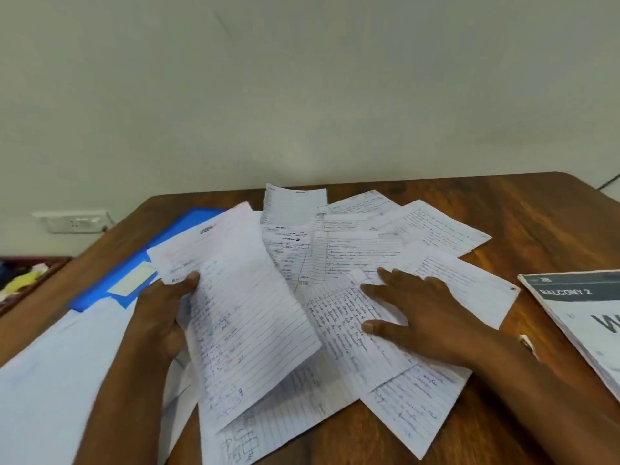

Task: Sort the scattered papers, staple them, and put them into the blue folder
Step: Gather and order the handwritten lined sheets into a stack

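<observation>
From the head camera, a brown wooden table (503, 213) stands against a pale wall, and everything here is placed by the scattered papers (355, 250) spread over its middle. These are lined sheets with handwriting, overlapping one another at many angles.

The left hand (164, 317) is at the near-left edge of the scattered papers, thumb on top and fingers curled behind, gripping a lined sheet (241, 317) that is lifted and tilted above the heap. The right hand (416, 313) lies flat on the right part of the scattered papers, fingers straight and spread, pressing down on a written sheet and grasping nothing.

The blue folder (161, 260) lies flat on the table just left of the scattered papers, partly hidden behind the raised sheet, with a pale label on its cover. A large white sheet (57, 370) lies nearer the camera, overlapping the folder's near edge. Well right of the scattered papers, at the table's edge, sits a printed booklet (583, 317) with a dark header band. Far left, on the wall, is a white socket plate (75, 221)
</observation>
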### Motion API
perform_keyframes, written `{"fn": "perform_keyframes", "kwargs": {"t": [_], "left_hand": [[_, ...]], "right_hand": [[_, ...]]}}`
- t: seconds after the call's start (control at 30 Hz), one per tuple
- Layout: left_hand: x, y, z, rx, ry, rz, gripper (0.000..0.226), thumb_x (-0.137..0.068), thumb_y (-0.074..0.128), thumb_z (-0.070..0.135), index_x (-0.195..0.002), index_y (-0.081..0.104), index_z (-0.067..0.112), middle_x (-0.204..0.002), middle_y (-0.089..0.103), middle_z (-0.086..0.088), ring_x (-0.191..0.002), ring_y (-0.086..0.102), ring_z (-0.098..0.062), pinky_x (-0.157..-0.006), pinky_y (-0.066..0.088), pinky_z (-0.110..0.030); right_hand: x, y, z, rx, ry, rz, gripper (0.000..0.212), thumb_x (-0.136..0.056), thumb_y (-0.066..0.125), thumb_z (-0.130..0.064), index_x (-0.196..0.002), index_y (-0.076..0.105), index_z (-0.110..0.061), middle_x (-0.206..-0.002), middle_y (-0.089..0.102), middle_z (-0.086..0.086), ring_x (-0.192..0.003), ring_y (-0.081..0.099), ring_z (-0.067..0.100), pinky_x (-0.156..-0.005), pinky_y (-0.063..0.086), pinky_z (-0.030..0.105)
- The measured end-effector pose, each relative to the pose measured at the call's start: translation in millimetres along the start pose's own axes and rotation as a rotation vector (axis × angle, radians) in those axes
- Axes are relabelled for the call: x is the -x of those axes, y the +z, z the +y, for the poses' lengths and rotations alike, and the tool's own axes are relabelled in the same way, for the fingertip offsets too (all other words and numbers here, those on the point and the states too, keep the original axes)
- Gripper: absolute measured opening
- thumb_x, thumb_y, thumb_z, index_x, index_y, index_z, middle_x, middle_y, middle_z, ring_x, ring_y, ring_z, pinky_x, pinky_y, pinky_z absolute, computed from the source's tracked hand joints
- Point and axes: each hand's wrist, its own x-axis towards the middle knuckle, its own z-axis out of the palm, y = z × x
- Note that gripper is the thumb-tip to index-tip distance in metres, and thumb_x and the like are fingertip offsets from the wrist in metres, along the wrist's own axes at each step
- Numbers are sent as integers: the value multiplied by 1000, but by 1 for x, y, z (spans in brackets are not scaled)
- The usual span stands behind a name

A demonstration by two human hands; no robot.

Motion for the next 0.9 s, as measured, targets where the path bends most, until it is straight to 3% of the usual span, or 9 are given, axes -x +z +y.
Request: {"fn": "perform_keyframes", "kwargs": {"t": [0.07,0.13,0.27,0.43,0.57,0.7,0.8,0.9], "left_hand": [[-6,-9,-2,35,-24,48,36,-100,65,11,-134,59,1,-119,67,-14,-104,68,-30,-91,58,-46],[-14,-20,-7,50,-40,72,51,-88,78,20,-136,66,8,-126,73,-8,-118,67,-32,-108,50,-53],[-27,-39,-9,5,-59,106,40,-95,70,9,-135,69,11,-130,74,-9,-121,69,-31,-113,48,-50],[-33,-63,8,25,-151,112,35,-97,63,1,-131,68,6,-121,77,-13,-113,73,-31,-86,58,-39],[-34,-82,14,19,-168,68,29,-100,61,1,-127,68,7,-100,82,-6,-80,80,-19,-59,62,-29],[-32,-95,10,32,-182,74,29,-102,57,3,-129,66,9,-110,80,-11,-77,78,-23,-62,60,-36],[-30,-96,3,76,-212,78,20,-104,56,3,-119,66,11,-89,82,-7,-66,78,-20,-51,60,-31],[-31,-93,0,85,-217,86,17,-104,58,7,-117,66,15,-85,82,-3,-64,78,-17,-48,59,-28]], "right_hand": [[-2,1,1,8,1,-3,87,-83,24,-93,-160,13,-53,-173,-4,-17,-159,-3,8,-128,-2,47],[-2,2,2,4,-9,-1,96,-76,16,-100,-160,13,-55,-172,-4,-18,-159,-3,7,-128,-1,47],[-4,4,5,-24,-12,14,101,-68,11,-103,-158,16,-58,-171,-3,-21,-158,-2,5,-128,0,47],[-4,2,4,-19,1,10,101,-63,12,-104,-155,19,-61,-169,-3,-25,-157,-1,2,-128,2,46],[-3,-1,2,-51,-8,22,95,-61,15,-106,-148,21,-68,-166,-1,-29,-155,3,-1,-128,4,44],[-5,-3,4,-68,-28,37,80,-61,22,-107,-135,24,-76,-162,4,-34,-152,10,-3,-127,10,44],[-11,-10,2,-27,-35,23,81,-61,28,-108,-134,32,-73,-154,15,-38,-148,21,0,-126,20,43],[-29,-26,-9,-97,-16,47,65,-56,37,-108,-109,53,-74,-122,45,-48,-116,48,-11,-114,40,45]]}}
